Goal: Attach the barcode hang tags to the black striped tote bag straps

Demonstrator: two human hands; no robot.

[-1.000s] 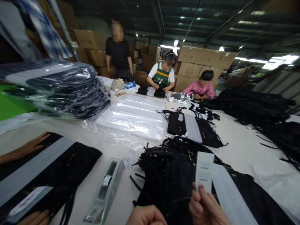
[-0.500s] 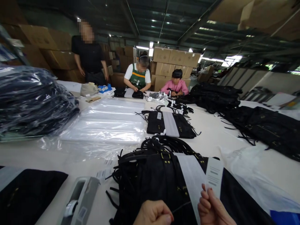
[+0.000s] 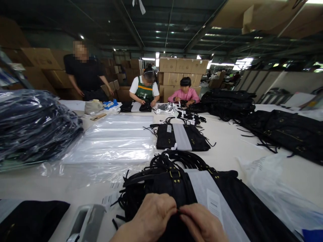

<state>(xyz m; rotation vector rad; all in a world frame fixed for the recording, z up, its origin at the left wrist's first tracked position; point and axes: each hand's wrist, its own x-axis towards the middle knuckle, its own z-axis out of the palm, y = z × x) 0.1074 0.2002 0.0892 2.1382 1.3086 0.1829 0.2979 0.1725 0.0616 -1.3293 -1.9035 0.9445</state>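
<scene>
Both our hands are down at the bottom edge, meeting over the black garment (image 3: 174, 188) right in front of us. Left hand (image 3: 151, 218) is curled with thumb and fingers pinched together on the dark fabric. Right hand (image 3: 202, 223) is pinched shut the same way, fingertips touching the left ones at the same spot on the cloth. What exactly sits between the fingertips is too small to tell, could be just fabric or a thin cord.

The garment lies flat on the white surface (image 3: 227, 148), with a bundle of black straps (image 3: 176, 161) coiled at its far end and little gold fittings showing. A white paper band (image 3: 202, 188) runs across it, and a white tag (image 3: 214, 206) with printed lines lies on that band just beside our right hand.

Left of us there's a grey tape dispenser (image 3: 85, 222) and another dark piece (image 3: 30, 218) at the corner. Further out, a flat stack of clear bags (image 3: 113, 137), and a pile of bagged dark garments (image 3: 35, 124) on the far left. Another folded garment with a white band (image 3: 180, 137) sits mid-surface, and more black heaps (image 3: 285, 134) lie off to the right.

Across the surface a person in a green apron (image 3: 144, 90) and a person in pink (image 3: 185, 94) are handling black pieces, and a person in black (image 3: 84, 74) stands by the boxes (image 3: 181, 65).
</scene>
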